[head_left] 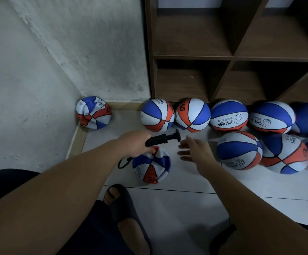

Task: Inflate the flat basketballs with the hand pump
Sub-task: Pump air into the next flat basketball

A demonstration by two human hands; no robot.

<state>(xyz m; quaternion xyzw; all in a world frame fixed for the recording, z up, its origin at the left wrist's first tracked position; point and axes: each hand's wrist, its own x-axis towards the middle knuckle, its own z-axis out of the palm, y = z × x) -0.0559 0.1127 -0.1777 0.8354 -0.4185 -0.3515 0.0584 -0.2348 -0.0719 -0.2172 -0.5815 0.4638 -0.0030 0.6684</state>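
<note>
- Gripping the black hand pump [161, 138] round its barrel with the left hand [136, 144], fingers curled about it; right hand [195, 150] spread and empty, just beside the pump's T-handle [176, 135], not touching it.
- Lying flat on the pale tiled floor [186, 205], directly under the left hand: the flat basketball [152, 165], blue, white and orange, crumpled in on itself, near the left wall's skirting and just ahead of a sandalled foot [116, 197].
- Looping out from under the left hand toward the flat ball: the pump's black hose [123, 162]; cannot tell whether its needle sits in the valve, which is hidden.
- Worth checking that seating first, then closing the right hand on the T-handle.
- Best to keep the barrel steady and close over the ball, so the hose stays slack and the needle is not levered sideways.
- Long, straight strokes along the barrel's axis, likely better than short jabs.
- Slumped in the floor's corner where the two walls meet: a second deflated ball [93, 112], probably next.
- Lined along the foot of the brown shelf unit [230, 56], and in a nearer group to the right: round, firm-looking balls [192, 115], apparently needing nothing.
</note>
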